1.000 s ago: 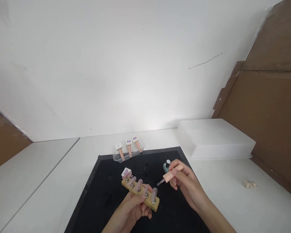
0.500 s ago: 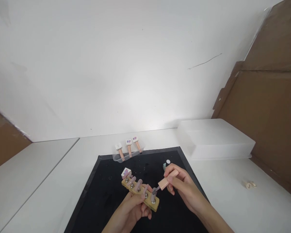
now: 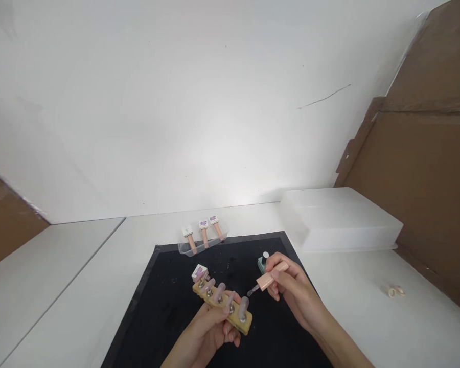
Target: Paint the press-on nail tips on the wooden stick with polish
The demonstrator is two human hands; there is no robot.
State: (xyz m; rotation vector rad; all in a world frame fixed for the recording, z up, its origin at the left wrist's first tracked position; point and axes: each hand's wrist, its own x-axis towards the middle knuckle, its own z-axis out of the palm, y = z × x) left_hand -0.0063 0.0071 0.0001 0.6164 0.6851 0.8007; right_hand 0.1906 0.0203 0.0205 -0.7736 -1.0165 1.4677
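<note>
The left hand pinches a yellow bar above the black mat, thumb on top and fingers under, maybe so it won't wobble. Five fake nails stand up on it, likely so all sides are easy to reach. Over the mat's right part, the right hand grips a pink cap like a pencil, probably to steer its brush. The tip is right beside the end nail; I can't tell if they touch. Three bottles rest in a clear tray at the mat's far edge.

L hand grips yellow bar w/ 5 nail tips. R hand holds polish brush nr rightmost tip. 3 bottles in clear tray.
</note>
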